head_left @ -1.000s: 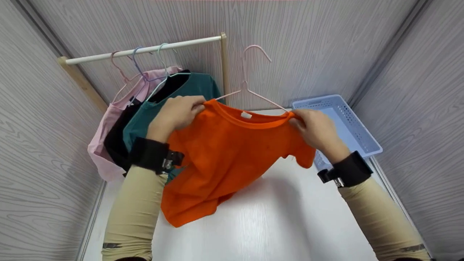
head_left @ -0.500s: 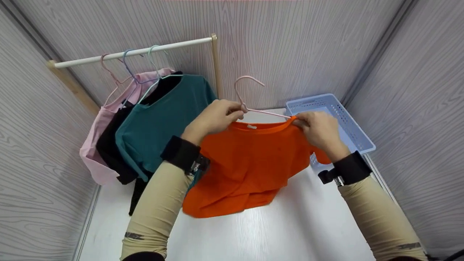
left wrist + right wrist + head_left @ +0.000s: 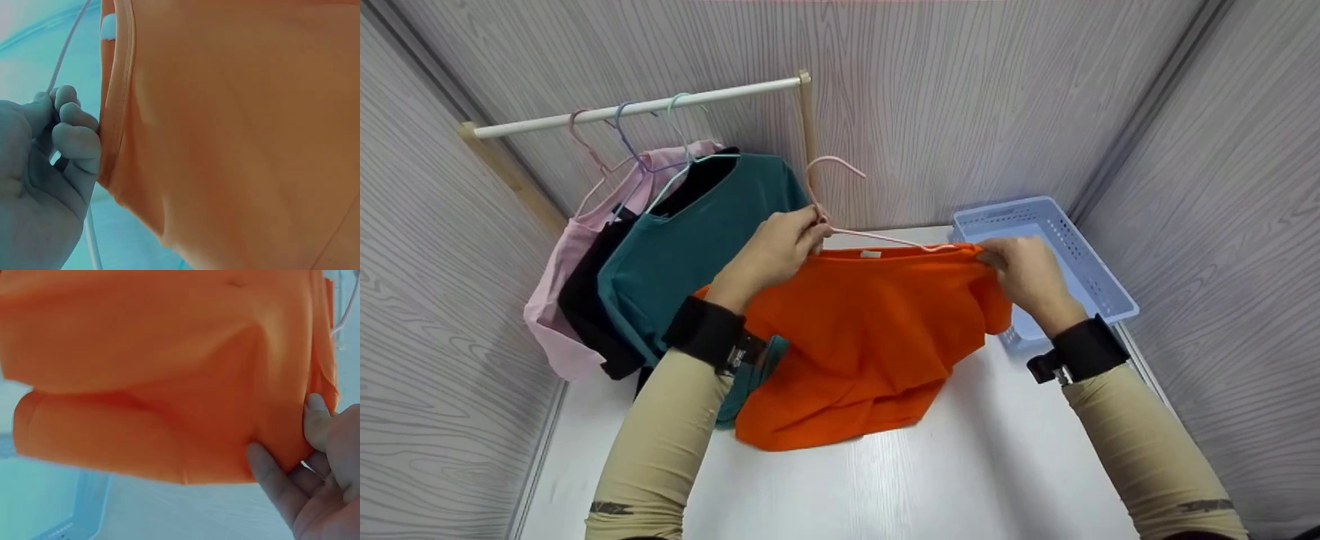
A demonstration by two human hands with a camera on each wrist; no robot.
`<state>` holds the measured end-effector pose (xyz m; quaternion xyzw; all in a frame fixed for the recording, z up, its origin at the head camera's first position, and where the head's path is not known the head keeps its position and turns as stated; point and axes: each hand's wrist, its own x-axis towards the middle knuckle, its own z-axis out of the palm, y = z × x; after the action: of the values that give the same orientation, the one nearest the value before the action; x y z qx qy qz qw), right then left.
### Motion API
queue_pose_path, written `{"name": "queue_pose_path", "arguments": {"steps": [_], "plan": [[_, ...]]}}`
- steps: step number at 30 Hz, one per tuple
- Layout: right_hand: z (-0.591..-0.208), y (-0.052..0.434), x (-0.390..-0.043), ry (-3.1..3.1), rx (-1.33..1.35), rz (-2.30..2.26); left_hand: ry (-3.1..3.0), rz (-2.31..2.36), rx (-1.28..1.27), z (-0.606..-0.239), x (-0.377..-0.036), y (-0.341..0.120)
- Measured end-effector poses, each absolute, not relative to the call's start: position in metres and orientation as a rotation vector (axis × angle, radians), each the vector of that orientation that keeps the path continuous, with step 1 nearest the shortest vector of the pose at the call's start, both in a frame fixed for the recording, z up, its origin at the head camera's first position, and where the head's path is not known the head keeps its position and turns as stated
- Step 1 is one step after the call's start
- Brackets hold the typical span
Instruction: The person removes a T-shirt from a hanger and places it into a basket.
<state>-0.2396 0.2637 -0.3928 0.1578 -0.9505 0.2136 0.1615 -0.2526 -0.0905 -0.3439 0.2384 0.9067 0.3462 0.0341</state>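
Nearby, a teal shirt [image 3: 682, 255] hangs (partly behind the orange shirt [image 3: 870, 330]).

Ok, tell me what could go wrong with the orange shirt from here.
Much of one arm of the hanger shows above the shirt, up towards the right hand, so that shoulder might slip off if released. The shirt also overlaps the teal top in the head view, so the two could catch.

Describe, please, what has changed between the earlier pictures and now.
The left hand has let go of one shoulder of the orange fabric T-shirt, gripped the pink wire hanger by its neck, lowered it and shifted it left. The right hand still holds the other shoulder; the light-blue plastic basket stayed put.
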Motion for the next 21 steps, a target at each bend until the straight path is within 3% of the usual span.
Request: {"name": "queue_pose_path", "arguments": {"steps": [9, 21], "plan": [[-0.416, 0.282, -0.248, -2.770, 0.400, 0.648, 2.739, 0.999, 0.659, -0.353, -0.249, -0.102], [-0.436, 0.252, -0.251, -2.758, 0.392, 0.790, 2.691, 1.161, 0.561, -0.351, -0.258, -0.098]]}}
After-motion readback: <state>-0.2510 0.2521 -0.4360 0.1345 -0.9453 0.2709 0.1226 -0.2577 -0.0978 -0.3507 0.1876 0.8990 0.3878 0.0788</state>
